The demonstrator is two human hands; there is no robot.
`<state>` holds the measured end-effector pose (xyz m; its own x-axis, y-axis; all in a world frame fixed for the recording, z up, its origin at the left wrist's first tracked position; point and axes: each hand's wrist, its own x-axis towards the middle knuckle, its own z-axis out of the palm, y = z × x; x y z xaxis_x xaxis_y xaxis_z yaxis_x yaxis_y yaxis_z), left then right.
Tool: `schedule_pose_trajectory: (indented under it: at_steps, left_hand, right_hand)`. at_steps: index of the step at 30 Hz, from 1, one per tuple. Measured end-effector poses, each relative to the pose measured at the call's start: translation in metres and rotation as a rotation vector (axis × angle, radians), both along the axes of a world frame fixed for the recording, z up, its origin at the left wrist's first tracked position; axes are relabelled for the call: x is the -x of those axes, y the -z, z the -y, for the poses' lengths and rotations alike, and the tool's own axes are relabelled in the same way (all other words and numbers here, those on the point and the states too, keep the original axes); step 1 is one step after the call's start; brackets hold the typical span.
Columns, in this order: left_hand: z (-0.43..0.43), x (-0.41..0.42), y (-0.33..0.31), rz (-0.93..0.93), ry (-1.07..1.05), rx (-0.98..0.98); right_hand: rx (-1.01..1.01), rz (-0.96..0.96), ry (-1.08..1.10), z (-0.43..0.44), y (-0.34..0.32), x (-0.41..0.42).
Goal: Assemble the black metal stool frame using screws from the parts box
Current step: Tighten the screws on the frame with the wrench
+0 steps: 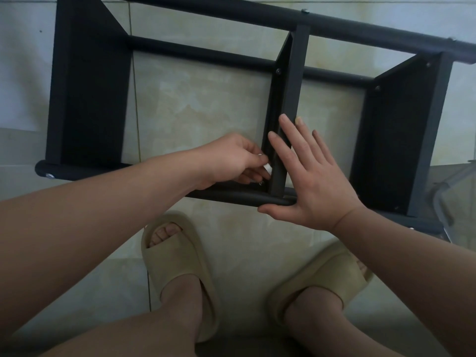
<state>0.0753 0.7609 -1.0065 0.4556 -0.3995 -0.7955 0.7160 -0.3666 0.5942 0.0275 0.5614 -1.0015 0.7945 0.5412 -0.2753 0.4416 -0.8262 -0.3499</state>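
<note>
The black metal stool frame (87, 99) lies on the tiled floor, with round tubes along its near and far sides and flat panels between them. A middle crossbar (291, 99) joins the near tube (231, 197). My left hand (231, 158) pinches a small silvery screw (260, 156) against the left face of that crossbar, just above the near tube. My right hand (311, 176) lies flat with straight fingers against the crossbar's right side, its thumb under the near tube. A second screw head (261, 183) shows at the joint below my left fingers.
My two feet in beige slippers (177, 266) stand on the floor right below the frame. A clear plastic object (456, 197) sits at the right edge. Fitted screws show on the far tube (305, 11) and on the right panel (377, 88).
</note>
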Motion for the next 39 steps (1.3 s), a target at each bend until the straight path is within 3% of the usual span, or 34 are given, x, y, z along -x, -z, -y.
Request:
schedule_pose_trajectory:
  at_steps: [39]
  left_hand:
    - [-0.019,-0.005,0.002,0.187,0.445,-0.001]
  right_hand:
    - [-0.005,-0.002,0.004,0.000,0.001,0.000]
